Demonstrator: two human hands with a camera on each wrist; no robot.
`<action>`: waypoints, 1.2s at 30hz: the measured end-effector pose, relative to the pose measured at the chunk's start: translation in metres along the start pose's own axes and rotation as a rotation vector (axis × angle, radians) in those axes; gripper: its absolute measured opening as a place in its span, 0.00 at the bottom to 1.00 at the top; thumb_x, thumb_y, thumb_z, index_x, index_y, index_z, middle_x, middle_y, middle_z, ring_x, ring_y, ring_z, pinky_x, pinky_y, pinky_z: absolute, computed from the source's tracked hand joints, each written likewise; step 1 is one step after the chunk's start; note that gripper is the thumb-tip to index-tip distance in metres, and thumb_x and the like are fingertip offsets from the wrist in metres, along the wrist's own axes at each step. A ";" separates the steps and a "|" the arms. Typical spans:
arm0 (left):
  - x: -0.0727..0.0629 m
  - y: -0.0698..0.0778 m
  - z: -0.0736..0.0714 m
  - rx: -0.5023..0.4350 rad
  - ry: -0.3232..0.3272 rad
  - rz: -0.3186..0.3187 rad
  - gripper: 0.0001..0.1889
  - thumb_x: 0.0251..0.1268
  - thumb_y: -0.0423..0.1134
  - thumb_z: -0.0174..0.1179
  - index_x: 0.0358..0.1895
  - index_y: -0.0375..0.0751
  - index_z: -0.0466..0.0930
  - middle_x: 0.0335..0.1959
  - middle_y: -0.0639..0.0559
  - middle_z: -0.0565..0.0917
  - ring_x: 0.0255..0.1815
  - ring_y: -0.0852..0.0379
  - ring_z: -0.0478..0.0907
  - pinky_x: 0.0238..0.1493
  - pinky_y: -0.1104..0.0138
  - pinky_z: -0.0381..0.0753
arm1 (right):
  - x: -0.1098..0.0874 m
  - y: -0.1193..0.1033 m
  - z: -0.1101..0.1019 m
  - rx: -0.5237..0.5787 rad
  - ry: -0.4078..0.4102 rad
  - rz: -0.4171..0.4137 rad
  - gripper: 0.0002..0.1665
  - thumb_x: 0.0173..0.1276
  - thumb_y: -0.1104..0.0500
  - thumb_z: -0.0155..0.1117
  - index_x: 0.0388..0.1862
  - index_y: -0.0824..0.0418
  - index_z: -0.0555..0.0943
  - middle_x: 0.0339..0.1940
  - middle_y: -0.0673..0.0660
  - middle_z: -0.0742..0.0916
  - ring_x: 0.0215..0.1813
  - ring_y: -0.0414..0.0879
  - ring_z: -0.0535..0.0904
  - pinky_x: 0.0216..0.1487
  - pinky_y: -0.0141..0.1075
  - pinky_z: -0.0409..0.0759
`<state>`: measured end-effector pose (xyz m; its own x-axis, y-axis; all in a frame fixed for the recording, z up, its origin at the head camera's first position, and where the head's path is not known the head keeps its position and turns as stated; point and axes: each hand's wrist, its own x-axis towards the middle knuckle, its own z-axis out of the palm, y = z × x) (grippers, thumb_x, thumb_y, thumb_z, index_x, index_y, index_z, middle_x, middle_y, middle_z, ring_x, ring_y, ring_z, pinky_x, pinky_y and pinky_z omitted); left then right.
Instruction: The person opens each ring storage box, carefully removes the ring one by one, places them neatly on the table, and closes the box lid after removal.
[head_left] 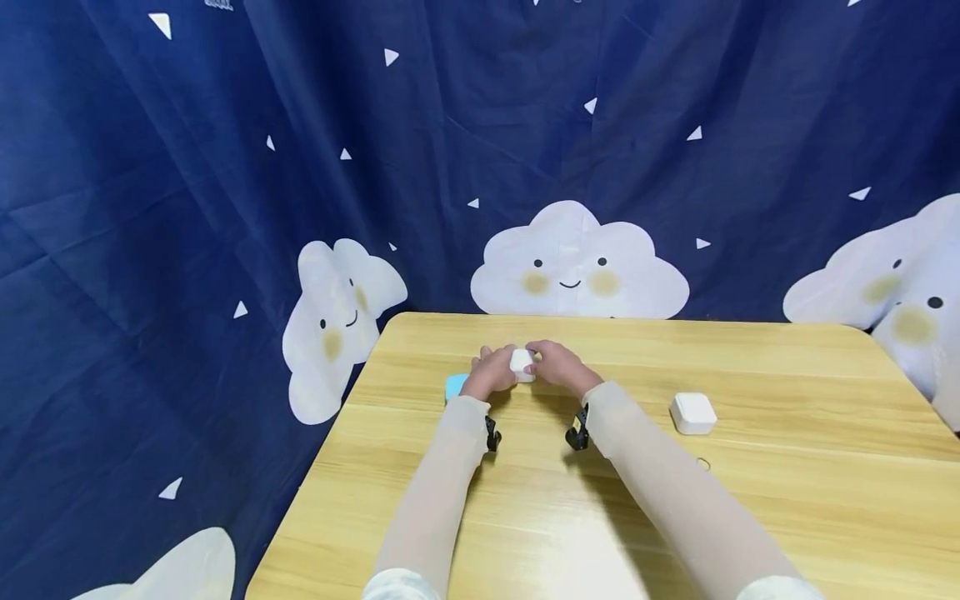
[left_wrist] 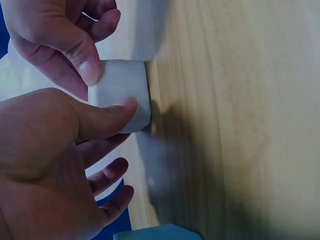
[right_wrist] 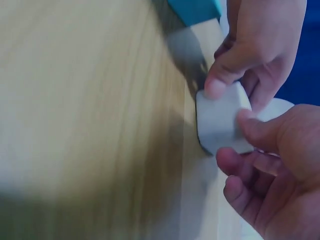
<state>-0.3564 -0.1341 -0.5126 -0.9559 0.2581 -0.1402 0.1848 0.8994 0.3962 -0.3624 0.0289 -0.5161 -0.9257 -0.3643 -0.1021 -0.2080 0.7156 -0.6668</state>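
Note:
A small white box-shaped block with rounded corners [head_left: 522, 365] is between my two hands over the far part of the table. My left hand [head_left: 491, 372] pinches it from the left, thumb on the near face and index finger behind, as the left wrist view shows; its other fingers spread loosely. From the other side my right hand [head_left: 558, 367] pinches the same white block [right_wrist: 220, 120] between thumb and fingers. In the head view, a light blue block [head_left: 454, 387] is partly hidden behind my left hand. Whether the white block touches the table is hard to tell.
A second white block [head_left: 693, 413] lies on the wooden table [head_left: 810, 400] to the right. Near my right forearm is a small thin ring-like item [head_left: 703, 463]. A dark blue curtain [head_left: 450, 150] with clouds hangs behind the table's far edge.

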 end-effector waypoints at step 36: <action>-0.047 0.001 0.010 0.100 -0.027 0.153 0.14 0.64 0.37 0.67 0.51 0.47 0.77 0.45 0.52 0.84 0.42 0.51 0.64 0.48 0.59 0.58 | -0.068 -0.012 0.054 0.339 0.214 0.101 0.33 0.76 0.64 0.57 0.78 0.63 0.62 0.73 0.66 0.72 0.22 0.46 0.78 0.29 0.36 0.77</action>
<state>-0.3089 -0.1421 -0.5153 -0.9087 0.4026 -0.1103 0.3503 0.8792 0.3229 -0.2796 0.0126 -0.5413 -0.9883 -0.1448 -0.0480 -0.0297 0.4913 -0.8705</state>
